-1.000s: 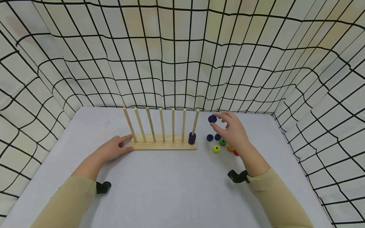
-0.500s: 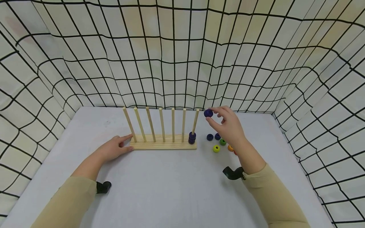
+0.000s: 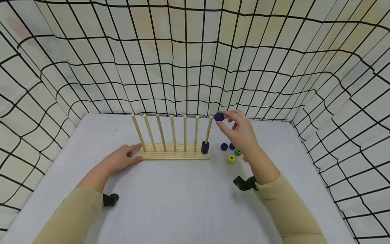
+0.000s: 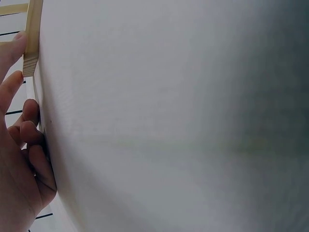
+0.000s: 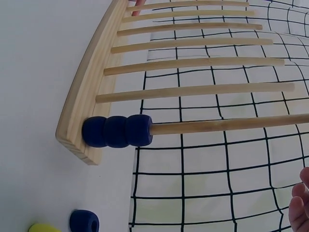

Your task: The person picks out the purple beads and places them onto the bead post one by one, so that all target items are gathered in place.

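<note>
A wooden peg rack with a row of several upright pegs stands mid-table. My left hand holds its left end between thumb and index finger, the other fingers curled in the left wrist view. Three dark blue beads are stacked at the bottom of the rightmost peg. Just right of that peg's top, my right hand pinches another dark blue bead between thumb and fingertips. Only some fingertips show in the right wrist view, where the held bead is out of frame.
Loose beads lie right of the rack: two dark blue ones, a green bead, a yellow bead and an orange bead partly behind the right forearm. Black netting over white cloth surrounds the white table.
My right hand has carried the dark blue bead up and left to the rightmost peg's top. Its forearm now covers the red bead. The left hand and rack have stayed put.
</note>
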Available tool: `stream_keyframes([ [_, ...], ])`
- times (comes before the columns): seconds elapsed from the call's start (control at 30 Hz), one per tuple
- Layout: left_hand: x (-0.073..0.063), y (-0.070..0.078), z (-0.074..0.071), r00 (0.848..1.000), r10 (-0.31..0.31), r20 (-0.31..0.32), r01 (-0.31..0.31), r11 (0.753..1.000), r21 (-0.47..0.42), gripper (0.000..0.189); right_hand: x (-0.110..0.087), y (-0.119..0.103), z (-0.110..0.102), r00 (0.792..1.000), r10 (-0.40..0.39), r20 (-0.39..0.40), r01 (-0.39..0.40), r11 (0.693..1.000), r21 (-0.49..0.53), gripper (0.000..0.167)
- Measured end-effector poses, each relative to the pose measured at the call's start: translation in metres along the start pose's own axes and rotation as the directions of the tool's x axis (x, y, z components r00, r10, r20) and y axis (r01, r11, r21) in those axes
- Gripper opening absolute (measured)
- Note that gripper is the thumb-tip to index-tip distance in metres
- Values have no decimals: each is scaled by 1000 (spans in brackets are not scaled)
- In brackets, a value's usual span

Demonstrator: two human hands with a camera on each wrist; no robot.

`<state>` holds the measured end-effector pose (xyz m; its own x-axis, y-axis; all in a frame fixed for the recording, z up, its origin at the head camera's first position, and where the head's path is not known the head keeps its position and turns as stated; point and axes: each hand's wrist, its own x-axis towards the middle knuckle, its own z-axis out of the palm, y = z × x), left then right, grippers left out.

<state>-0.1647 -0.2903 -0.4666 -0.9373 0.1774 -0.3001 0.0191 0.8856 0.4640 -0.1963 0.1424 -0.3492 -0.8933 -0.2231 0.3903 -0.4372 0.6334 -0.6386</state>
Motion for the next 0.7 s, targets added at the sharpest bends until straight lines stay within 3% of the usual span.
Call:
stream_keyframes([
  [0.7,0,2,-1,1000,3,-7,-3,1000,4,77,5,-4,9,1000,16,19,-17,999,38,41],
])
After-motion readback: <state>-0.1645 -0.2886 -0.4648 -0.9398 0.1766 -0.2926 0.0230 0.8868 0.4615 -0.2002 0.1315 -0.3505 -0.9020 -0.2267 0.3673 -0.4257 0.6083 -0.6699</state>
